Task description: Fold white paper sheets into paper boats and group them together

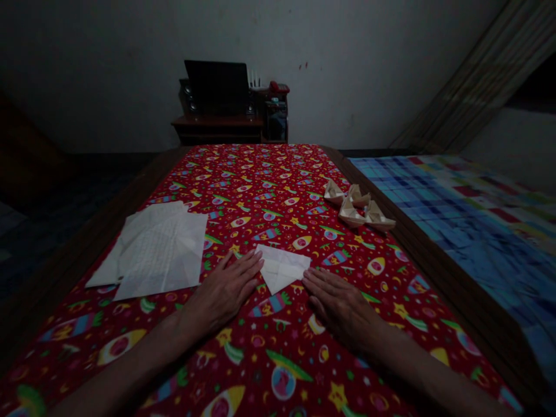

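A small sheet of white paper (283,267), folded to a point toward me, lies flat on the red patterned cloth. My left hand (232,285) rests palm down at its left edge, fingers stretched out and the fingertips touching the paper. On the other side my right hand (341,298) also lies flat, its fingertips at the paper's right corner. Neither hand grips anything. Left of my left hand is a loose stack of white paper sheets (163,249). Several folded paper boats (354,211) stand in a cluster beyond my right hand.
The red cloth (260,197) with rockets and stars covers the long table, whose dark wooden edge (391,231) shows on the right. Beyond that lies a blue checked bedspread (417,191). A dark monitor (219,87) and a red telephone (278,88) stand by the far wall.
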The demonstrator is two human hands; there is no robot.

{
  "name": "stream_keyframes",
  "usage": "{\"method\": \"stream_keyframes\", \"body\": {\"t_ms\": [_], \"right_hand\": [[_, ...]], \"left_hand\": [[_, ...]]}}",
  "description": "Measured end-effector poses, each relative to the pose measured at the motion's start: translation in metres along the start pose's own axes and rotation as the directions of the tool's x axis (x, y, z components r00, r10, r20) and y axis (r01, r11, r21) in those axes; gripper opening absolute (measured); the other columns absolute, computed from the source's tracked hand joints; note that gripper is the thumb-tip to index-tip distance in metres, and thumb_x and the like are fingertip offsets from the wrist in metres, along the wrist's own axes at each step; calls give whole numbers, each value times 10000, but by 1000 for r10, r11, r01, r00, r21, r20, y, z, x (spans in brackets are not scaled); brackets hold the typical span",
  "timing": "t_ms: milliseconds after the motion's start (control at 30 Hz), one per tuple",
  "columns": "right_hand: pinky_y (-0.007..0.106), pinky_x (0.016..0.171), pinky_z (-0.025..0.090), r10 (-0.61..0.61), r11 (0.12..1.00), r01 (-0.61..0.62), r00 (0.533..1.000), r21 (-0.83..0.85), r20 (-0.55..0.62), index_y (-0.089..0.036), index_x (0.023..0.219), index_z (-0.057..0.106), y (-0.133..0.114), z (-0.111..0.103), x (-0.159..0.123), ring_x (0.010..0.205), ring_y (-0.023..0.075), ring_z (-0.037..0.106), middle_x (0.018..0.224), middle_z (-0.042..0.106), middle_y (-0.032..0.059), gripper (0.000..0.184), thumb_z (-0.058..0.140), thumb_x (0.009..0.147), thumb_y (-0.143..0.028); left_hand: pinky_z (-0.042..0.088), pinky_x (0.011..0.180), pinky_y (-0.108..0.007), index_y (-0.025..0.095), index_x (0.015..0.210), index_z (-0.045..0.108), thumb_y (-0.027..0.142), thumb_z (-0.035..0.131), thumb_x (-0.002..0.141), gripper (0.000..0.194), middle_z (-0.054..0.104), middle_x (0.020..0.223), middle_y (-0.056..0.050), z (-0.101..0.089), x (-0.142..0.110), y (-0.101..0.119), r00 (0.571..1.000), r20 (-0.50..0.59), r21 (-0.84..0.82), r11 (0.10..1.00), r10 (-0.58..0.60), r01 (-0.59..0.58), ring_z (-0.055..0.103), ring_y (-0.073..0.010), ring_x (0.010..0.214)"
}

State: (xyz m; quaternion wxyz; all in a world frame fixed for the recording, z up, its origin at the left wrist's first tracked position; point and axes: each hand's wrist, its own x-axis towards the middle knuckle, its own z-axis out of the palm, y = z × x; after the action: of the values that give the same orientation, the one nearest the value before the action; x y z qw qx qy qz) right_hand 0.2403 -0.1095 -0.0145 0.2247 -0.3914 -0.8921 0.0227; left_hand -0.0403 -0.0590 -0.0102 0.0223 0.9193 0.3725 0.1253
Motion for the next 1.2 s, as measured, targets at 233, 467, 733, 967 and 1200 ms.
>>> {"method": "stream_keyframes", "body": {"t_ms": [233, 467, 733, 967, 1200], "right_hand": [[368, 746, 455, 78, 984, -77, 997, -158, 3, -170, 868, 622, 4, 13, 36, 847, 216, 562, 863, 634, 92, 196, 477, 909, -294], [316, 702, 424, 286, 958, -287, 954, 9, -91, -198, 995, 526, 14, 18, 42, 861, 208, 489, 966, 543, 82, 223, 559, 856, -370], [394, 790, 454, 313, 949, -310, 949, 64, -42, -176, 1237, 408, 23, 13, 41, 962, 259, 475, 1059, 506, 126, 510, 591, 820, -406], [296, 651, 442, 385, 905, -374, 923, 201, -14, -169, 1010, 568, 24, 13, 45, 797, 198, 533, 910, 563, 67, 302, 635, 777, -350], [265, 646, 415, 142, 976, -84, 946, 201, -291, -173, 835, 612, 31, -10, 67, 762, 164, 547, 813, 590, 52, 134, 478, 839, -170]], "left_hand": [[444, 830, -332, 165, 828, 632, 312, 513, 882, 198, 633, 924, -59, -5, 50, -8, 998, -48, -209, 977, -43, 32, 554, -193, 909], [414, 872, -373, 207, 1152, 506, 392, 686, 725, 498, 537, 1095, -70, -3, 63, -16, 994, 39, -211, 972, -98, 104, 483, -238, 1025], [367, 559, -241, 203, 912, 630, 402, 698, 625, 356, 634, 762, 2, -5, 70, -27, 932, 235, -306, 890, -275, 340, 584, -203, 704], [362, 521, -208, 157, 678, 643, 326, 628, 645, 173, 599, 651, 22, -4, 65, -20, 908, 251, -608, 676, -335, 417, 547, -136, 605], [442, 726, -279, 184, 703, 643, 277, 590, 771, 126, 588, 855, -35, -21, 61, 0, 854, -429, -520, 854, -293, 32, 548, -167, 818]]}}
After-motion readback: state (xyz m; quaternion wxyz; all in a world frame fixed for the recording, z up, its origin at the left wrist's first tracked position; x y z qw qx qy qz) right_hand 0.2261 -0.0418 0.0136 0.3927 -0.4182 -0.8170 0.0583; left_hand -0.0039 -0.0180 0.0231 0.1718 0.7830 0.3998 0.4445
